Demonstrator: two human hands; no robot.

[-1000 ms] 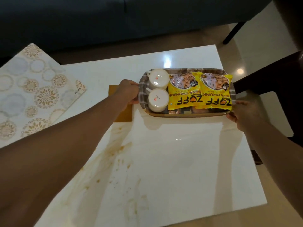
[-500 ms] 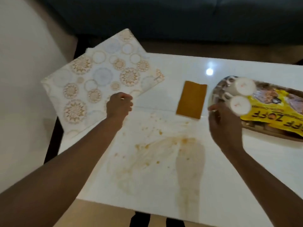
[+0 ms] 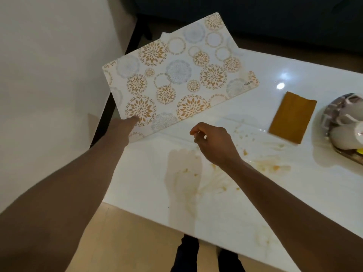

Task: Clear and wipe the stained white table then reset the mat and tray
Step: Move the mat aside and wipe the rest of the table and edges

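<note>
The patterned mat [image 3: 176,79] lies askew at the far left of the white table [image 3: 265,203], overhanging its left edge. My left hand [image 3: 122,130] pinches the mat's near left corner, thumb on top and fingers hidden beneath. My right hand [image 3: 213,144] hovers over the table beside the mat with loosely curled fingers and holds nothing. Brown stains [image 3: 194,179] smear the table's near middle. A folded brown cloth [image 3: 292,116] lies right of the mat. The metal tray [image 3: 332,108] with white cups [image 3: 345,136] sits at the right edge, partly cut off.
A dark sofa [image 3: 255,16] runs along the far side of the table. Pale floor [image 3: 49,75] lies to the left, and black table legs [image 3: 137,34] show under the mat. A person's dark-clothed legs [image 3: 188,254] stand at the near edge.
My right hand has let go of the tray and moved left to beside the mat. My left hand has reached out and taken the mat's near corner. The view has swung left.
</note>
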